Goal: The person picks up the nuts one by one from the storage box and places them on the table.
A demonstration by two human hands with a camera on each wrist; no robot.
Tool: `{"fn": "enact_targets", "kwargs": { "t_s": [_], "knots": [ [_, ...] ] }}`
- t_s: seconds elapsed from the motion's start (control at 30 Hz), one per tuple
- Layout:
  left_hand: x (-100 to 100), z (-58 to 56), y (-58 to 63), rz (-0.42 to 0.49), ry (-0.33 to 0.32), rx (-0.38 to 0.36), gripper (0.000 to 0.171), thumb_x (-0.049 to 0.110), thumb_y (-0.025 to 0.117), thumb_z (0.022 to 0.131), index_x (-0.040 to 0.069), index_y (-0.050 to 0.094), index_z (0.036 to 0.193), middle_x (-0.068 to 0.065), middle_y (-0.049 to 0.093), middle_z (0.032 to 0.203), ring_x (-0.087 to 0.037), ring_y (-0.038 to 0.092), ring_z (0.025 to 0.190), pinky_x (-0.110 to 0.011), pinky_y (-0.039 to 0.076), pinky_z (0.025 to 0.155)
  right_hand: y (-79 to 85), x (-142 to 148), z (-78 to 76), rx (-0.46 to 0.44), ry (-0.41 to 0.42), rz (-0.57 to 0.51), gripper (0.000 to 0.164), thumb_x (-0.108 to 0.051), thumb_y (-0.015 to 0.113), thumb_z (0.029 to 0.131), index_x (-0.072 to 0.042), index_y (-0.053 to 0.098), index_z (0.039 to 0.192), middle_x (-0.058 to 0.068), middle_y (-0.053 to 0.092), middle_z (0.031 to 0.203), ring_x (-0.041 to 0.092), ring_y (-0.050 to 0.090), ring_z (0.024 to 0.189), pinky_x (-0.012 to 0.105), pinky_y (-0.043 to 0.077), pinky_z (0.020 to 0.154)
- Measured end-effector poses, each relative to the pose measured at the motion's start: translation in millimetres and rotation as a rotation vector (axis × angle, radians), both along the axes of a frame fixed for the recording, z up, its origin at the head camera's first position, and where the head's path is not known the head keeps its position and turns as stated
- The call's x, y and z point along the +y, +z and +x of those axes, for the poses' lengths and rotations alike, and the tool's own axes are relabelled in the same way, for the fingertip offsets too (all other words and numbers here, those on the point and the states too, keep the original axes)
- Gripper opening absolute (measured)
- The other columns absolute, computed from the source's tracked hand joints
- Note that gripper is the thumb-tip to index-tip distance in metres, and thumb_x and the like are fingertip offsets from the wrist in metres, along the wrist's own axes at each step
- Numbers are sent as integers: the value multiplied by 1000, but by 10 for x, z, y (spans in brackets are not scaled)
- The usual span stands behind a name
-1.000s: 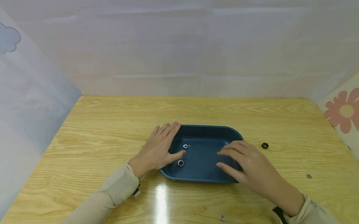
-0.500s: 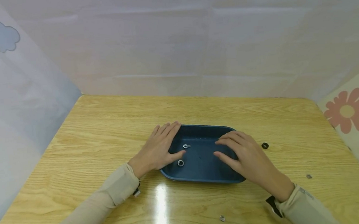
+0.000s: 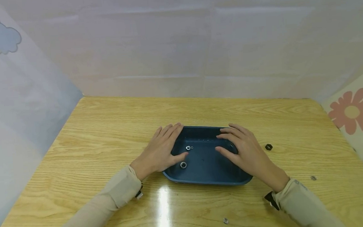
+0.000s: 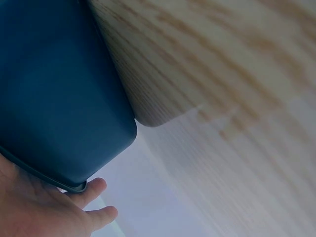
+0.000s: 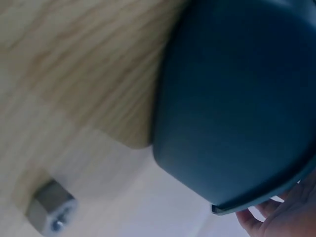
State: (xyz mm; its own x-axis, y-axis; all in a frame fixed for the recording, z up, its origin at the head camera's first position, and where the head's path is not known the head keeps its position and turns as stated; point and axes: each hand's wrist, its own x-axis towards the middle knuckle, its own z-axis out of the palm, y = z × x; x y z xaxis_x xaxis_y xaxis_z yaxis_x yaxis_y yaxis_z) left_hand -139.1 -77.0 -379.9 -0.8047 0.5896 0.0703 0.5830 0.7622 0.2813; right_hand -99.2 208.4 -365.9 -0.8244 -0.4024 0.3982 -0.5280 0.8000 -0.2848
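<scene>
We are looking down, from a head-worn camera, at a person's two bare hands and a dark blue tray (image 3: pixel 204 171) in the middle of a wood-grain worktop (image 3: pixel 107 132); the left hand (image 3: pixel 163 150) lies across the tray's left end, its fingers straight and close together at the far corner, its thumb spread wide over the inside; the right hand (image 3: pixel 245 147) is at the tray's right end, fingers gently bent and a little parted, with a wide gap to the thumb; we cannot tell how firmly either hand presses the rim.

Inside the tray, near the left thumb, we see three small ring-shaped pieces: a larger metal ring (image 3: pixel 183 167) nearer to us, and farther back a medium ring (image 3: pixel 188 148) with a tiny ring (image 3: pixel 192 147) just beside it.

Right of the tray, on the worktop, sits a black hex nut (image 3: pixel 268 147); a silvery piece (image 3: pixel 314 178) lies farther right, and another small metal piece (image 3: pixel 225 221) lies on our near side; beyond the worktop hangs a pale backdrop (image 3: pixel 152 52), with a red flower (image 3: pixel 351 113) printed at the right.
</scene>
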Motion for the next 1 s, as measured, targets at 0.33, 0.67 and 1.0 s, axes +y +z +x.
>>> {"fn": "enact_targets", "kwargs": {
  "t_s": [0.33,0.67,1.0],
  "knots": [
    [3,6,10,-8,-3,0,88,57,57,94,9,21,159,-8,24,165,-33,26,151,-56,17,124,-143,44,-55,-117,-18,-28,38,-27,75,89,-5,69,119,18,58,139,42,39,141,64,31,113],
    [0,4,26,-30,-5,28,87,55,57,94,10,21,159,-9,27,164,-34,27,150,-57,17,124,-208,39,-67,-121,-23,-82,42,-25,74,90,-5,64,125,18,55,140,41,40,140,61,33,112],
    [20,51,50,-76,-96,217,82,47,62,94,8,27,157,-10,36,160,-32,32,149,-55,22,123,-206,32,-44,-128,-36,-93,50,-25,73,90,-4,58,133,22,50,144,40,41,138,61,36,110]
  ]
}}
